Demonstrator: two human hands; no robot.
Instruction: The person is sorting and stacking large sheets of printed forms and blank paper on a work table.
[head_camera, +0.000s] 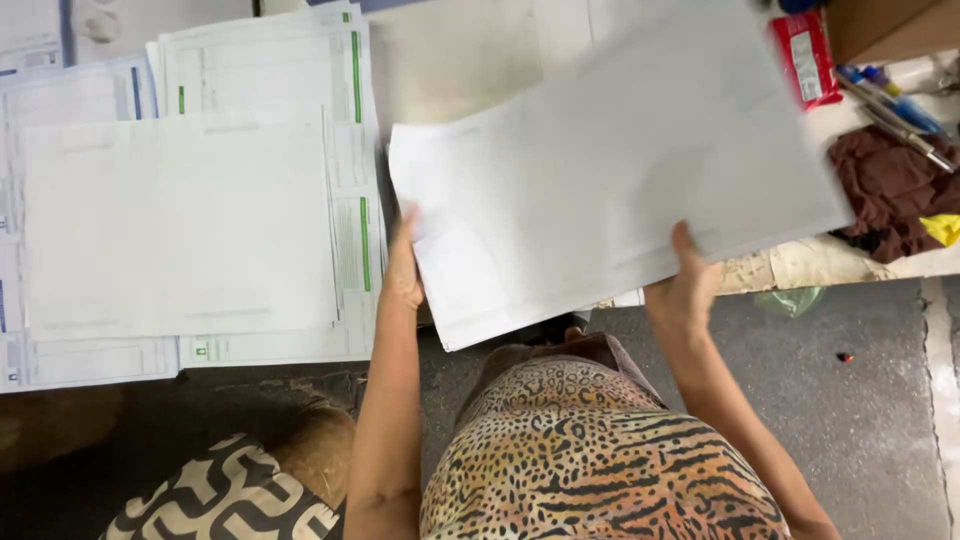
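Head view, looking down. One large white paper sheet bundle (610, 160), blank on its upper face and tilted so its right end rises toward the top of the frame, is lifted above the pale tabletop (450, 60) at centre right. Two hands hold it. The left hand (403, 275) pinches the bundle's lower left edge, with the fingers hidden under the paper. The right hand (688, 280) grasps the lower right edge, thumb lying on top of the sheet.

To the left, one spread of printed forms with green and blue bars (260, 70) lies flat on the tabletop, its sheets overlapping; their number cannot be counted. On top of it rests one blank white sheet (175, 225), well apart from the held bundle.

At the right edge lies one crumpled dark brown cloth (885, 190), with one small yellow scrap (942, 228) touching it. Above the cloth are a few pens with blue parts (890, 100), at least three, lying side by side, and one red packet (805, 55) partly covered by the bundle's corner.

Below the table, the person's leopard-print garment (600, 460) fills the lower centre, beside one black-and-cream patterned cushion (225, 500), over a grey floor (870, 400).
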